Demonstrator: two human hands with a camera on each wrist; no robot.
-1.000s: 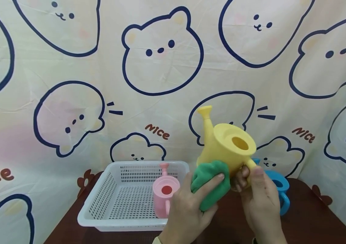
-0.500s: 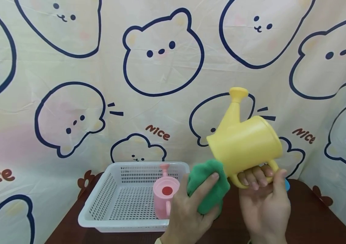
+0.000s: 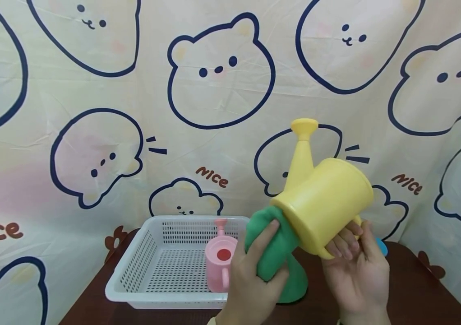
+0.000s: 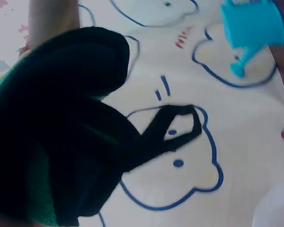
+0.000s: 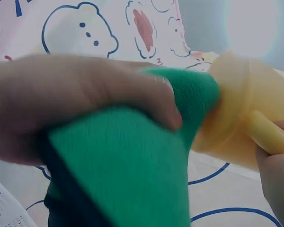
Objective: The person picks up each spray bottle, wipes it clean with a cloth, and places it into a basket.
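Head: just turned the yellow watering can (image 3: 328,198) base-first against the green cloth (image 3: 285,237), likely for wiping; holding it above the tabletop (image 3: 413,289), aiming its spout (image 3: 301,155) up, slanting its long axis from low-left base to high-right rim. Left wrist: too dim to tell any grip. Right wrist: curling fingers (image 5: 158,101) of the left hand (image 5: 99,90) round cloth, right hand (image 5: 280,172) round handle (image 5: 270,136).

Small tabletop nook closed in w/ cloth; home or elsewhere, can't tell. Why: pale cloth (image 3: 153,97) w/ cartoon faces (image 3: 218,70) & "nice" lettering (image 3: 212,177) fills bkgd, turns a corner at far R. Dark brown table (image 3: 413,282) along btm, white plastic basket (image 3: 173,298) btm ctr-L. Bright light (image 5: 253,23) upper R in R-wrist view.
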